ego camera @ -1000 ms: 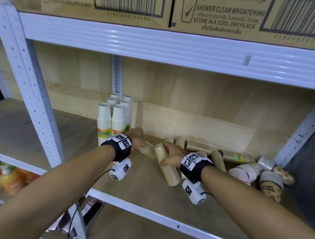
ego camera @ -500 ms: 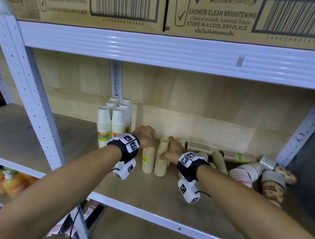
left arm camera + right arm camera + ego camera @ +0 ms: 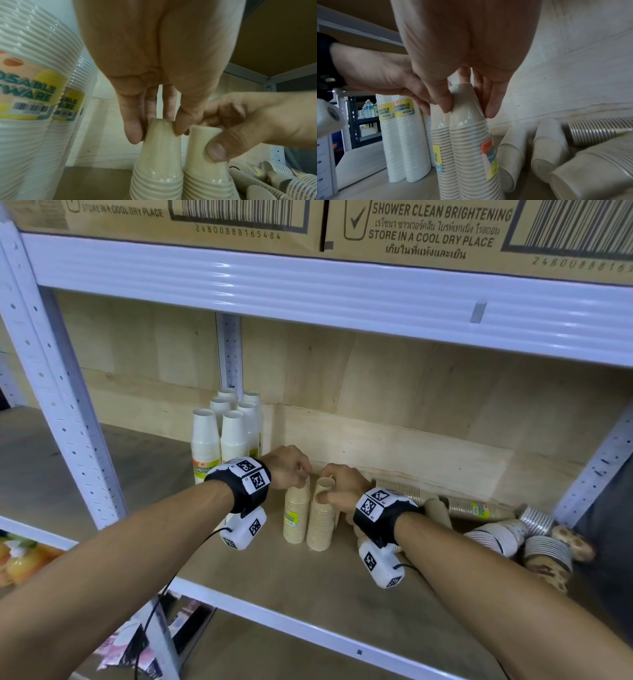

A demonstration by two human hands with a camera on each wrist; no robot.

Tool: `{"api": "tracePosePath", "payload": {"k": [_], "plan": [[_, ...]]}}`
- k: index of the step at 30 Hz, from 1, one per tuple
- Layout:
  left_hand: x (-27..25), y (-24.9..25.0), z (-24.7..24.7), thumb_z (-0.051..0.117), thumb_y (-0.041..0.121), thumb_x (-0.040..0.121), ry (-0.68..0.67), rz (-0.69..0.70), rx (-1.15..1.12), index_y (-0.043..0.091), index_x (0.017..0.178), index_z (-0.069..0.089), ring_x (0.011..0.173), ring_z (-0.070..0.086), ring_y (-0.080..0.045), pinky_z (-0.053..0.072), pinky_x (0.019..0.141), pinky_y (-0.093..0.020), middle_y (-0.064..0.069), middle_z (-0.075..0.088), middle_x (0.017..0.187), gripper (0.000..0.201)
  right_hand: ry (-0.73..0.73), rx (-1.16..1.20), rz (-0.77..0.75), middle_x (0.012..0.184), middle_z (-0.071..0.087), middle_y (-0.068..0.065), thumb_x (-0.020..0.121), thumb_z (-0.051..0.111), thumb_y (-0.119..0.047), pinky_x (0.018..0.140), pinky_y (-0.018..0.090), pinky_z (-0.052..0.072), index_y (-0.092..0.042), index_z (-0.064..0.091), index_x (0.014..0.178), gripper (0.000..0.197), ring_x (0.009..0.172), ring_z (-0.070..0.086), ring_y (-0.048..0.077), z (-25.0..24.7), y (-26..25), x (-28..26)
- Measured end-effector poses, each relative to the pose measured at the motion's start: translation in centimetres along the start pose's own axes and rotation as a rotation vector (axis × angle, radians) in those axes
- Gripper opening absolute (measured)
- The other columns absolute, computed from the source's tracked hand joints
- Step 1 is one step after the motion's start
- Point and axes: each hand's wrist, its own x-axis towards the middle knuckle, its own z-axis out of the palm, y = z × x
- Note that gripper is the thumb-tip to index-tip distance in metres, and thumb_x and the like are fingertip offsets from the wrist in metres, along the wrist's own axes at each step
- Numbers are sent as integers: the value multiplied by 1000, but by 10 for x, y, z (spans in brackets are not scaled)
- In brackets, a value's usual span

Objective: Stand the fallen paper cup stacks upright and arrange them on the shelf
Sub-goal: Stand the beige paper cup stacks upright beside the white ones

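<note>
Two beige paper cup stacks stand upright side by side on the wooden shelf [image 3: 260, 573]. My left hand [image 3: 286, 470] pinches the top of the left stack [image 3: 295, 517], seen close in the left wrist view as the left stack [image 3: 157, 162] under my left hand [image 3: 157, 129]. My right hand [image 3: 337, 487] grips the top of the right stack [image 3: 321, 520], with thumb and fingers round the right stack [image 3: 471, 128] in the right wrist view. More beige stacks [image 3: 546, 143] lie fallen to the right.
Several tall white cup stacks [image 3: 222, 436] stand upright at the back left. Fallen ribbed and patterned stacks [image 3: 513, 529] lie in the right corner by the shelf post [image 3: 596, 467]. A white upright [image 3: 65, 412] rises at the left; cardboard boxes [image 3: 411, 227] sit on the shelf above.
Both beige stacks went from lying tilted on the shelf to standing upright side by side. My hands rose with them and now hold their tops.
</note>
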Motion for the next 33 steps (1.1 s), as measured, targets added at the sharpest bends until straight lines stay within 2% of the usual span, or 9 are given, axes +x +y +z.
{"api": "tracePosePath", "payload": {"k": [3,5,9,12,15,19,22,26,33], "plan": [[0,-1,0,71,31,85,22,-17,-33,18,114,70,104,60,-16,46,78,-25,-1,65,114,32,66,-68,27,91,54,-10,73,77,-35,63,25,37,-18,59,110,44,86,52,13,0,-4,-2],[0,-2,1,72,32,83,10,-24,-45,21,118,68,108,59,-17,47,81,-27,-1,63,117,37,83,-111,15,91,52,-11,75,74,-39,66,25,36,-17,56,115,49,88,49,13,0,-5,-4],[0,-1,1,72,19,83,-36,6,-19,21,125,65,112,57,-17,47,85,-26,-1,62,122,42,42,-123,-65,116,62,-1,78,72,-35,75,24,40,-19,52,128,56,107,59,20,-2,-8,-6],[1,-1,1,71,16,84,-25,10,-16,18,123,67,112,58,-17,48,86,-26,-2,64,120,40,21,-107,-105,118,66,1,81,69,-25,76,23,42,-22,60,120,41,108,61,19,-4,-11,-6],[2,-1,2,73,20,83,-14,-2,-26,17,117,70,107,61,-18,50,83,-27,-1,66,113,34,73,-139,-77,106,68,-1,84,67,-31,68,22,38,-20,64,109,28,96,62,17,-4,-11,-6],[2,-2,2,73,22,81,-22,-12,-39,22,117,67,105,60,-18,51,85,-29,-2,65,114,36,142,-233,-34,112,67,-1,87,63,-38,66,25,34,-15,61,114,35,102,62,22,-2,-13,-7],[2,-1,2,72,18,83,-22,-2,-45,21,119,68,108,59,-17,46,81,-26,-1,64,116,36,118,-223,-63,120,62,3,85,62,-41,69,26,39,-17,57,123,44,105,61,24,-1,-14,-8],[4,0,3,72,16,83,-22,-2,-57,20,118,69,108,59,-15,45,80,-23,-2,65,118,35,34,-186,-112,124,63,2,84,61,-22,77,23,42,-22,58,126,43,112,60,21,-3,-15,-8],[6,0,3,72,16,83,-17,-9,-47,18,118,69,108,58,-15,47,83,-24,-2,65,119,35,74,-214,-73,105,65,0,87,62,-35,66,23,37,-15,62,115,35,96,61,19,-7,-16,-7]]}}
